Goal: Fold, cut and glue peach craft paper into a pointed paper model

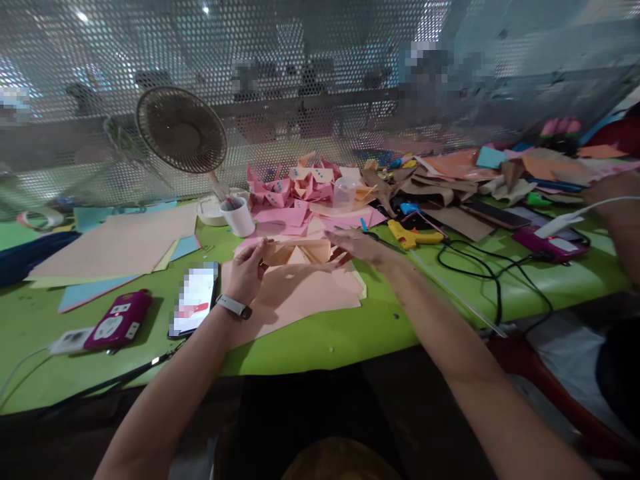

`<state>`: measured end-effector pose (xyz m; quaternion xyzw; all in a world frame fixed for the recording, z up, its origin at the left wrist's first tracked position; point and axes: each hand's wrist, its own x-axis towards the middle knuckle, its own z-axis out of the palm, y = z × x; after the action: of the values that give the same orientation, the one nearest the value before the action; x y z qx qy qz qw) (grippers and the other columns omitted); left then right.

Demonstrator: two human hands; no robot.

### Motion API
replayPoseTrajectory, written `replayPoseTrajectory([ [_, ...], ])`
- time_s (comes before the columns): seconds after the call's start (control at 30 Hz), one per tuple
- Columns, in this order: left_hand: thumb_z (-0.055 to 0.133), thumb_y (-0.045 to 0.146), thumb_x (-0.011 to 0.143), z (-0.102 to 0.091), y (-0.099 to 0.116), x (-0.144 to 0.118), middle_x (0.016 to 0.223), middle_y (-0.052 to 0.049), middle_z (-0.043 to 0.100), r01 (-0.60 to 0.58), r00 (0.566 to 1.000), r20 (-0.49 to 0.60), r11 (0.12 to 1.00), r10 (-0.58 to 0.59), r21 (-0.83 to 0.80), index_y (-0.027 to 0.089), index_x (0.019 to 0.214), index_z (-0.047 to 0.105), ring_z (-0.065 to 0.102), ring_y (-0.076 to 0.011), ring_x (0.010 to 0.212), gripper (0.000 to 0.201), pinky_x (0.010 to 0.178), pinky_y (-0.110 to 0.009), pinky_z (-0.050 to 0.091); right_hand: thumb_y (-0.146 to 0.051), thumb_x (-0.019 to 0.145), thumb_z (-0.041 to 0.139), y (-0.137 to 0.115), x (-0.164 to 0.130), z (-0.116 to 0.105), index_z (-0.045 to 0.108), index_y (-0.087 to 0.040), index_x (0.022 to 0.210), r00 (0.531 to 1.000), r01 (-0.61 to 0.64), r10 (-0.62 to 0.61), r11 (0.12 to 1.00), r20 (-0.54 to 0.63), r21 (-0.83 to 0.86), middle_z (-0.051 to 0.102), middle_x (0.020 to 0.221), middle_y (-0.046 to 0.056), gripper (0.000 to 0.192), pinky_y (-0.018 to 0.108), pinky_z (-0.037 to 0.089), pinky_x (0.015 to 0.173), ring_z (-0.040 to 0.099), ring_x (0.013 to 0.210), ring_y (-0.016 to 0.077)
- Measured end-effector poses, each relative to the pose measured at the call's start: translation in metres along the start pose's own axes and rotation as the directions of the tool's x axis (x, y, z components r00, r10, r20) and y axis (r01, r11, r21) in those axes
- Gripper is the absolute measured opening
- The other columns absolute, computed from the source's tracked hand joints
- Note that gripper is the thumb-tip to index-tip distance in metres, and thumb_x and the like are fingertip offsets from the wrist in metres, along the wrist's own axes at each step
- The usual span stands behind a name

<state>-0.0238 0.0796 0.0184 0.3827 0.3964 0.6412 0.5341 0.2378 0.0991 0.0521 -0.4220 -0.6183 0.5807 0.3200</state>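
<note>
Peach folded paper piece (299, 253) sits on peach sheets on the green table (350, 333), pinched at its ends by the left hand (247, 270) and right hand (361, 245). Steady, even pressure along each crease would likely keep folds crisp.

The phone (194, 300) screen is blurred; the right edge crops a co-worker's arm (623, 213).

Both forearms bare, no sleeves visible; left hand (246, 272) and right hand (361, 247) ungloved; slim grey-white wristband (233, 307) with dark clasp section encircles left wrist.
</note>
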Motion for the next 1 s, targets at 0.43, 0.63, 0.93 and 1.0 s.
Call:
replayPoseTrajectory([
  [0.43, 0.077, 0.033, 0.076, 0.000, 0.004, -0.006, 0.143, -0.009, 0.054, 0.042, 0.988, 0.141, 0.994, -0.056, 0.096, 0.027, 0.126, 0.062, 0.045, -0.0267, 0.136, 0.052, 0.102, -0.038, 0.049, -0.040, 0.069, 0.078, 0.008, 0.005, 0.013, 0.071, -0.016, 0.096, 0.961, 0.237, -0.255, 0.959, -0.107, -0.158, 0.073, 0.099, 0.007, 0.037, 0.031, 0.052, 0.078, 0.066, 0.087, 0.0185],
  [0.63, 0.080, 0.025, 0.070, -0.004, 0.001, -0.002, 0.159, -0.005, 0.032, -0.213, 0.951, 0.265, 0.959, 0.159, 0.189, 0.032, 0.136, 0.052, 0.022, -0.0309, 0.148, 0.072, 0.113, -0.044, 0.038, -0.043, 0.067, 0.079, 0.016, 0.013, 0.005, 0.071, -0.016, 0.095, 0.931, 0.269, -0.296, 0.952, -0.215, -0.146, 0.073, 0.097, 0.008, 0.040, 0.031, 0.053, 0.078, 0.066, 0.085, 0.0184],
  [0.93, 0.059, 0.001, 0.068, -0.003, 0.006, -0.009, 0.161, -0.002, 0.023, -0.531, 0.840, 0.363, 0.748, 0.402, 0.399, 0.034, 0.141, 0.047, 0.016, -0.0286, 0.149, 0.081, 0.117, -0.045, 0.029, -0.023, 0.070, 0.067, 0.012, 0.008, 0.009, 0.067, -0.019, 0.108, 0.881, 0.418, -0.435, 0.900, -0.185, -0.125, 0.064, 0.127, 0.009, 0.038, 0.037, 0.048, 0.099, 0.061, 0.114, 0.0208],
  [1.0, 0.065, 0.004, 0.070, -0.003, 0.008, -0.011, 0.160, -0.003, 0.025, -0.550, 0.835, 0.303, 0.701, 0.458, 0.454, 0.035, 0.145, 0.041, 0.016, -0.0280, 0.149, 0.084, 0.118, -0.044, 0.027, -0.019, 0.072, 0.062, 0.009, 0.005, 0.012, 0.067, -0.021, 0.112, 0.836, 0.483, -0.512, 0.857, -0.196, -0.177, 0.060, 0.132, 0.008, 0.040, 0.036, 0.045, 0.104, 0.055, 0.124, 0.0208],
])
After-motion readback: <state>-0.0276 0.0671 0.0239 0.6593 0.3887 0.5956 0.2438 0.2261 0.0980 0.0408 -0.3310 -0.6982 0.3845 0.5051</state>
